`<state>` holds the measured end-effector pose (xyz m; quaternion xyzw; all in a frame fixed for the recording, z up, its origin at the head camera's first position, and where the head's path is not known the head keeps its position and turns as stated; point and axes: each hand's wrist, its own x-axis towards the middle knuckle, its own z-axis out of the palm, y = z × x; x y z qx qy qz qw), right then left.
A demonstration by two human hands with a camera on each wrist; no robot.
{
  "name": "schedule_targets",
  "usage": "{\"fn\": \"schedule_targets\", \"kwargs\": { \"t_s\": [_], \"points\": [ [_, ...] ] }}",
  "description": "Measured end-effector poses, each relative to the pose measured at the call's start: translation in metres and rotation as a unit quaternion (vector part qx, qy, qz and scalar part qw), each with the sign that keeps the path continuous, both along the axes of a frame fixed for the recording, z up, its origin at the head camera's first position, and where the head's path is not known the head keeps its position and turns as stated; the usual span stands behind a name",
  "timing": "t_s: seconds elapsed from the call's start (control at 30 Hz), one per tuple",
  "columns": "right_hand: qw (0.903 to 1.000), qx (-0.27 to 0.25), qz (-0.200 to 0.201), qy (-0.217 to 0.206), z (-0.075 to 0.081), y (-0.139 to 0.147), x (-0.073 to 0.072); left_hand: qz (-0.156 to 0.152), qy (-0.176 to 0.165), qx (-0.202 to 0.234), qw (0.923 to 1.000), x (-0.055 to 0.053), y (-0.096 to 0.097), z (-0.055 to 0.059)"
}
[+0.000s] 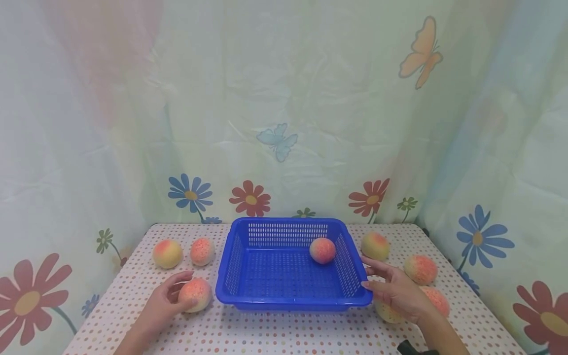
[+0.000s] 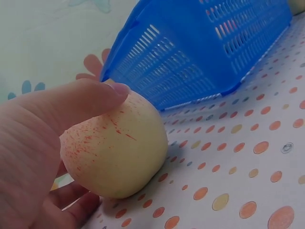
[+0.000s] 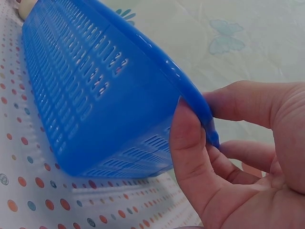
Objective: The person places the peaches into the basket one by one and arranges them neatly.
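At the left of the blue plastic basket point(image 1: 275, 268), my left hand point(image 1: 160, 301) holds a red-speckled peach point(image 1: 199, 296). In the left wrist view the thumb lies over the top of that peach point(image 2: 128, 148), with fingers curled beneath its far side, close to the tabletop. My right hand point(image 1: 399, 291) pinches the basket's right rim; the right wrist view has its thumb and fingers on either side of the rim point(image 3: 176, 78). Inside the basket, toward its right wall, sits one pinkish-red peach point(image 1: 322, 250).
Left of the basket lie a yellow peach point(image 1: 167, 254) and a speckled one point(image 1: 202, 251). Several more, including a yellow peach point(image 1: 375, 245) and a red one point(image 1: 420, 269), are on the right, one partly behind my right hand. A flowered curtain point(image 1: 284, 98) surrounds the dotted table point(image 1: 284, 335).
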<state>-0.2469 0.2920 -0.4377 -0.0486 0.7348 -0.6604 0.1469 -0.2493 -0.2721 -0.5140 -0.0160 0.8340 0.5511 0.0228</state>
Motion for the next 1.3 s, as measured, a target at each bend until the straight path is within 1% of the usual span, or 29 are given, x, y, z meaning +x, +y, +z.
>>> {"fn": "schedule_targets", "kwargs": {
  "t_s": [0.1,0.2,0.33,0.6,0.83,1.1,1.3],
  "points": [
    [1.0000,-0.004,0.001,0.000,0.0001,0.0002,-0.0004,0.000,-0.010,0.006,0.9999,0.0014,0.0008,0.0005],
    [0.9999,-0.011,0.004,-0.001,0.0002,0.0005,-0.0004,-0.007,-0.009,0.009,0.9999,0.0022,0.0005,0.0002],
    [0.9998,-0.017,0.008,-0.002,0.0001,0.0006,-0.0001,-0.013,-0.004,-0.001,0.9999,0.0027,0.0003,0.0002],
    [0.9999,-0.012,0.007,-0.002,-0.0007,0.0008,-0.0005,0.000,-0.015,-0.005,0.9999,0.0024,0.0014,-0.0012],
    [0.9999,-0.011,0.007,-0.001,0.0001,0.0007,-0.0001,0.007,-0.011,0.003,0.9999,0.0031,0.0020,-0.0013],
    [0.9999,-0.012,0.007,-0.002,0.0005,-0.0002,0.0005,0.009,-0.006,-0.007,0.9999,0.0066,0.0003,0.0007],
    [0.9999,-0.013,0.003,-0.004,0.0002,-0.0001,0.0004,0.003,0.001,-0.004,1.0000,0.0055,-0.0022,0.0027]
  ]
}}
